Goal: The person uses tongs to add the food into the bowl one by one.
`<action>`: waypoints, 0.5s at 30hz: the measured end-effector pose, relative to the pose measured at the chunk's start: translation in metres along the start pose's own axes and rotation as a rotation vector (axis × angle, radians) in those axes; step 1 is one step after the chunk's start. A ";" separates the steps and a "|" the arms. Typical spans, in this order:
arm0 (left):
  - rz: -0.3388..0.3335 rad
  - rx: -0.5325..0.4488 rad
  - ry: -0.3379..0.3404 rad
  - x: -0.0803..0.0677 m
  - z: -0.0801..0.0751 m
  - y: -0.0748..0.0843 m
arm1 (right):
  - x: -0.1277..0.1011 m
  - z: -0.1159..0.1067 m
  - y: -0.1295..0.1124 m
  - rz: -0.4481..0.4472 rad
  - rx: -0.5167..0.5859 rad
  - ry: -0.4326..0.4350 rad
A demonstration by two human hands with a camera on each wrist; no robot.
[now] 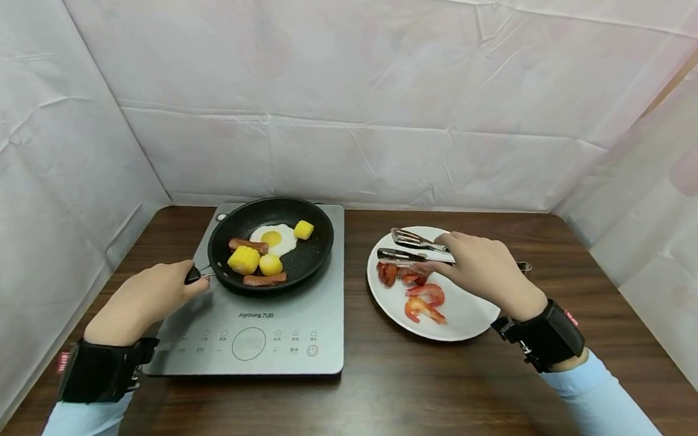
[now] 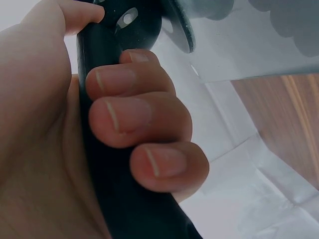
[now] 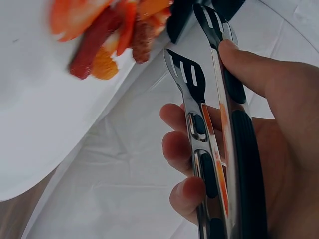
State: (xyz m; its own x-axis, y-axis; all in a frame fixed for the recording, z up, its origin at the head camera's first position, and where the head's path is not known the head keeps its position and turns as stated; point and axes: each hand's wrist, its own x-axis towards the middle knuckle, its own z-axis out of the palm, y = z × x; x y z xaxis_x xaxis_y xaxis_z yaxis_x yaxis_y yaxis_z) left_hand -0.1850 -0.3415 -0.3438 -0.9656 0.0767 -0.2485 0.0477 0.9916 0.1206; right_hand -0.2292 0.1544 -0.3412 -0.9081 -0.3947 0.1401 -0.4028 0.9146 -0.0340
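Note:
My left hand [image 1: 152,296] grips the black handle [image 2: 124,209] of a frying pan [image 1: 307,265], fingers curled round it in the left wrist view. The pan rests on an induction cooker [image 1: 318,329]. In it lie a fried egg [image 1: 284,243], two corn pieces [image 1: 244,260], a round yellow piece [image 1: 271,264] and two sausage pieces [image 1: 265,279]. Over a white plate [image 1: 465,318], my right hand [image 1: 489,273] holds metal tongs [image 3: 246,169] between thumb and fingers. Their slotted tips are apart with nothing between them. Shrimp [image 1: 424,309] and reddish meat pieces [image 1: 387,274] lie below on the plate.
The cooker's control panel [image 1: 249,343] faces me, in front of the pan. Cooker and plate stand side by side on a dark wooden table [image 1: 404,401]. White sheeting [image 1: 352,158] encloses the back and both sides.

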 end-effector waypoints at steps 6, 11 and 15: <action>0.003 0.000 -0.002 0.001 0.001 -0.001 | -0.013 0.004 0.009 0.013 0.004 -0.008; 0.009 0.002 0.000 0.001 0.001 -0.001 | -0.020 0.008 0.013 0.007 -0.003 -0.009; 0.004 0.000 -0.004 0.001 0.001 -0.001 | -0.022 0.013 0.016 -0.008 -0.021 0.008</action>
State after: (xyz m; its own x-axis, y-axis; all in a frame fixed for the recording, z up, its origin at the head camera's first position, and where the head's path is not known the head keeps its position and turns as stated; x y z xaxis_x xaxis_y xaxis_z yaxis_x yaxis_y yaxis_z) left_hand -0.1862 -0.3423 -0.3448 -0.9643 0.0810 -0.2519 0.0514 0.9912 0.1217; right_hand -0.2169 0.1770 -0.3579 -0.9040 -0.4011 0.1478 -0.4072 0.9133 -0.0118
